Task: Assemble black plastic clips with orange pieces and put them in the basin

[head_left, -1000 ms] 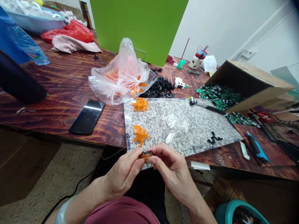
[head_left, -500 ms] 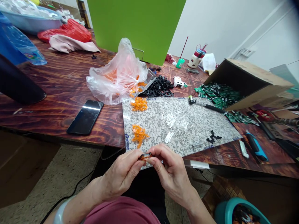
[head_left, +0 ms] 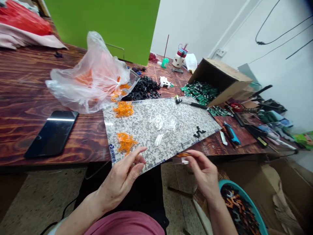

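Note:
My right hand [head_left: 204, 171] pinches a small orange-and-dark plastic piece [head_left: 183, 154] between thumb and fingers, just off the front edge of the speckled board [head_left: 144, 130]. Over the board's near left corner, my left hand [head_left: 127, 171] has its fingers apart and holds nothing. Close beyond it lies a pile of orange plastic parts [head_left: 125, 142], with a second orange pile [head_left: 123, 109] farther back. Thin whitish strips [head_left: 162, 120] are scattered across the board's middle. A few black zigzag pieces [head_left: 199, 132] rest near its right side.
A hammer [head_left: 190, 102] lies along the board's back edge. Behind are a plastic bag [head_left: 90, 78], black parts [head_left: 144, 88] and a carton [head_left: 220, 76] spilling green circuit boards [head_left: 200, 93]. A phone [head_left: 52, 133] is at left. Below right stands a teal bucket [head_left: 262, 225] of parts.
My hands have come apart. The right one has carried the orange-and-dark piece to the right; the left has let go and opened. The camera view has turned right.

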`<state>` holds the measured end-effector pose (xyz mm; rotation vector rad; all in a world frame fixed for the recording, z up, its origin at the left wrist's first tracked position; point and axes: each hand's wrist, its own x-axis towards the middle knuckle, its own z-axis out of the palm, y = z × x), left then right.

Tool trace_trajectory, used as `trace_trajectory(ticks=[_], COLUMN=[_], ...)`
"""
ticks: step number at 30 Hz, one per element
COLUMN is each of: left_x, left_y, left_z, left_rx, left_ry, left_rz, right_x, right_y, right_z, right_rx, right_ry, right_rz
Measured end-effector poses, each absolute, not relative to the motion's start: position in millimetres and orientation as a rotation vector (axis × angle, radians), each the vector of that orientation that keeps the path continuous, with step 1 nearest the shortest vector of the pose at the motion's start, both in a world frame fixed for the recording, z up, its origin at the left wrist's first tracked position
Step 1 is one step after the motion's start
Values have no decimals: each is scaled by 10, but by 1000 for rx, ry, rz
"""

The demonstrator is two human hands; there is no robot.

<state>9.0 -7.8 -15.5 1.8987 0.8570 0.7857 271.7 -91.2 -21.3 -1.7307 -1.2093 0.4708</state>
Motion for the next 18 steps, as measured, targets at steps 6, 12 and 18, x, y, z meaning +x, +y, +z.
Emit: trace_trajectory(ticks=[6, 12, 18], left_x=[131, 135, 151], left_y=[-83, -74, -99], left_z=[-199, -224, -247], left_rx=[1872, 1856, 1766], left_ry=[851, 838, 886], left_rz=[831, 855, 907], right_x=[4069, 4316, 4181], right_y=[-2148, -2670, -1611], right_z=[-700, -553, -317], right_rx=[-2345, -2387, -2261], right_ry=[-893, -864, -1045], right_rz=[-178, -375, -383])
